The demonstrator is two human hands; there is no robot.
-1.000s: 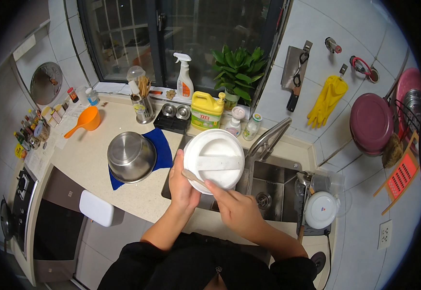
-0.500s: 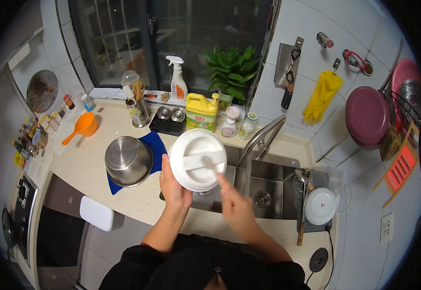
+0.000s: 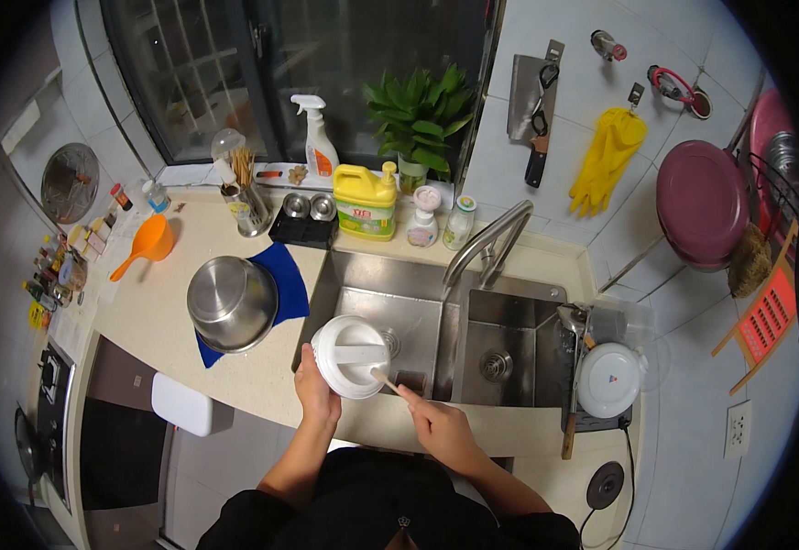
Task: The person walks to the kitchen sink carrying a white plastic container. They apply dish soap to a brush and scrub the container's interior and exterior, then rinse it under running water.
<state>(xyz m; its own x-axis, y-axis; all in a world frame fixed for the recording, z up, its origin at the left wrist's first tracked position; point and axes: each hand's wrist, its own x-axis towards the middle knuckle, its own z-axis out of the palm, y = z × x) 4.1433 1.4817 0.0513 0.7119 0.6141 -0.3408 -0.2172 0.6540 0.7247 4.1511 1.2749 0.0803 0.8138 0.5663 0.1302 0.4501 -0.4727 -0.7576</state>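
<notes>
A round white lid [image 3: 352,332] with a raised bar across its recessed middle is tilted toward me over the near edge of the left sink basin. My left hand [image 3: 317,390] is closed around its left and lower rim. In my right hand [image 3: 441,431] a slim, tan, brush-like stick [image 3: 387,380] is pinched, its pale tip touching the lid's recess at the lower right. The tip is too small to make out clearly. Behind the lid lies the steel double sink [image 3: 409,275], with a curved faucet [image 3: 496,240] at its back.
An upturned steel pot [image 3: 225,302] rests partly on a blue cloth [image 3: 285,289] at the left. A yellow detergent jug [image 3: 366,203], soap bottle [image 3: 423,220] and black tray [image 3: 300,231] line the back. At the right, a rack holds a white bowl [image 3: 609,374]. An orange ladle [image 3: 152,240] lies far left.
The lid has come down and toward me, smaller in view and more tilted. My right hand has lowered with it, and the stick tip has shifted from the bar to the recess's lower right.
</notes>
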